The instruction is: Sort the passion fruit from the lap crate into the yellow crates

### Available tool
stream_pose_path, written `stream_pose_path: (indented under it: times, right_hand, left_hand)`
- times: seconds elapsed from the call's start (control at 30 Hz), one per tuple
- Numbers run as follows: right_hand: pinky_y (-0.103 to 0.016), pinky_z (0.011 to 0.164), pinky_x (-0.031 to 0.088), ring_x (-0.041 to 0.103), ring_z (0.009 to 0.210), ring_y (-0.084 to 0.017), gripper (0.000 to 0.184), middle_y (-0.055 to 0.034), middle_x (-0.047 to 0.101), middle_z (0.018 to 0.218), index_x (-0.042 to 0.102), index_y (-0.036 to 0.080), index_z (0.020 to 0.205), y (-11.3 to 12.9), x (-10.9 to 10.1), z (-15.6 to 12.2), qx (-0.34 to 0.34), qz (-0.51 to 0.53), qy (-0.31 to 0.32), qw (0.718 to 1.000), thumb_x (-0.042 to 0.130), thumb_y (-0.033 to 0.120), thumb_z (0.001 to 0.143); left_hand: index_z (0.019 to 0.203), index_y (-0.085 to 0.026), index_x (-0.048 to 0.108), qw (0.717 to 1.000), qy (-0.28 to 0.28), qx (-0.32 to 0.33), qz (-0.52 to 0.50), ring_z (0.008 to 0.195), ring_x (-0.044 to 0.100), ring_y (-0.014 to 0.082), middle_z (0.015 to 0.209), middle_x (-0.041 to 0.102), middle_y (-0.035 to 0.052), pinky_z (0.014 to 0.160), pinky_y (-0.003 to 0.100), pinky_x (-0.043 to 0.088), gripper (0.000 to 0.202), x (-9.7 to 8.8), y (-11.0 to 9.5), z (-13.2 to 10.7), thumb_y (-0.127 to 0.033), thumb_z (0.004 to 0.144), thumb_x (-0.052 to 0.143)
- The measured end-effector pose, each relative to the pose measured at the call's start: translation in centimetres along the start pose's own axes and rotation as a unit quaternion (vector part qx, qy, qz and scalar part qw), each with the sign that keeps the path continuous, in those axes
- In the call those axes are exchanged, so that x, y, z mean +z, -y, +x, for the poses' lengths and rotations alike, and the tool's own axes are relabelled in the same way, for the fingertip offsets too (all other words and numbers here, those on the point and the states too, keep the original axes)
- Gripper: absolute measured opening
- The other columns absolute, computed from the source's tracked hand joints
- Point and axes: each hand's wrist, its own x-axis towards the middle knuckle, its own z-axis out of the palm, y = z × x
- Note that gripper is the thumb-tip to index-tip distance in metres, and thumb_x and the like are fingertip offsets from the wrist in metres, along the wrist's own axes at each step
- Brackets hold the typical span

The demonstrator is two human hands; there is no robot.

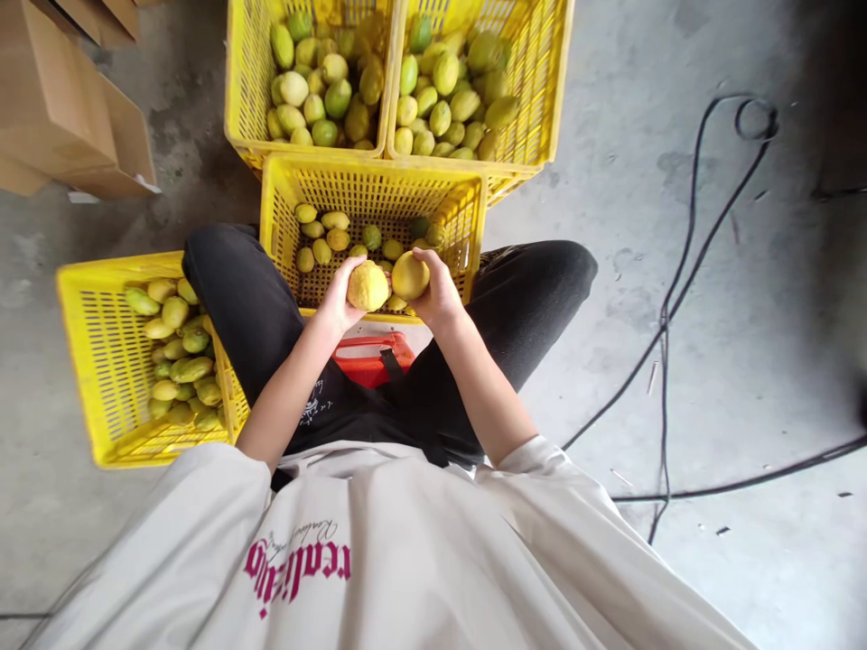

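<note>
My left hand [342,300] is closed around a bumpy yellow lemon [368,286]. A smoother yellow lemon [410,275] sits in my right hand [440,291], with the fingers wrapped about it. Both hands are close together over the near edge of a yellow plastic crate [372,169] between my knees, and the two fruits nearly touch. Scattered on that crate's floor are several yellow and green lemons [337,239], partly hidden behind my hands.
Beyond stand two yellow crates [394,81] of green-yellow lemons [440,117]. Another crate [81,361] with lemons is beside my left leg. A red plastic piece [372,368] shows between my thighs. Cardboard boxes [68,99] are far left; a black cable [667,316] crosses the right floor.
</note>
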Motion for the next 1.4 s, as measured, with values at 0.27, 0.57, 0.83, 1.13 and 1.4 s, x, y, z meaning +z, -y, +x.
stream_pose_path:
  times: [0.27,0.57,0.83,1.13,1.4]
  right_hand:
    - [-0.039,0.077,0.070,0.087,0.106,-0.030,0.070,-0.0006,0.078,0.097,0.065,0.033,0.106,0.6,0.7,-0.7,0.009,0.024,-0.009,1.000,0.106,0.085,0.083]
    - [-0.052,0.085,0.078,0.089,0.120,-0.043,0.066,-0.0071,0.081,0.096,0.064,0.033,0.100,0.5,0.2,0.8,0.002,-0.002,-0.008,1.000,0.099,0.088,0.088]
    - [-0.053,0.084,0.080,0.087,0.110,-0.038,0.063,-0.0057,0.076,0.091,0.064,0.034,0.092,-0.2,-0.3,1.2,0.060,0.054,-0.027,0.996,0.099,0.085,0.086]
    - [-0.044,0.084,0.079,0.086,0.108,-0.031,0.070,0.0010,0.070,0.090,0.066,0.034,0.101,1.1,0.8,-0.9,-0.002,0.019,-0.017,1.000,0.110,0.084,0.082]
    - [-0.046,0.084,0.079,0.086,0.105,-0.032,0.063,-0.0002,0.072,0.088,0.069,0.033,0.101,0.9,0.4,-0.6,0.001,0.037,-0.007,0.999,0.102,0.085,0.089]
  left_hand:
    - [0.120,-0.025,0.089,1.000,-0.006,0.006,0.002,0.103,0.097,0.0316,0.094,0.091,0.0035,0.098,0.036,0.079,0.020,0.3,0.3,-0.4,-0.040,0.106,0.091]
    - [0.124,-0.026,0.087,1.000,-0.016,0.006,-0.007,0.097,0.097,0.0326,0.094,0.090,0.0051,0.092,0.039,0.080,0.027,-0.5,-0.1,0.7,-0.050,0.111,0.088]
    - [0.117,-0.026,0.087,1.000,-0.010,0.005,-0.010,0.111,0.097,0.0356,0.096,0.091,0.0072,0.099,0.042,0.081,0.018,-0.6,0.3,0.9,-0.041,0.115,0.077]
    - [0.123,-0.029,0.084,1.000,-0.016,0.014,-0.012,0.107,0.096,0.0296,0.099,0.089,0.0009,0.103,0.040,0.080,0.024,0.4,0.0,-0.2,-0.051,0.114,0.090]
    - [0.112,-0.027,0.084,0.998,-0.032,0.034,-0.031,0.110,0.096,0.0319,0.094,0.086,0.0011,0.097,0.037,0.080,0.021,0.8,0.1,-0.6,-0.046,0.110,0.093]
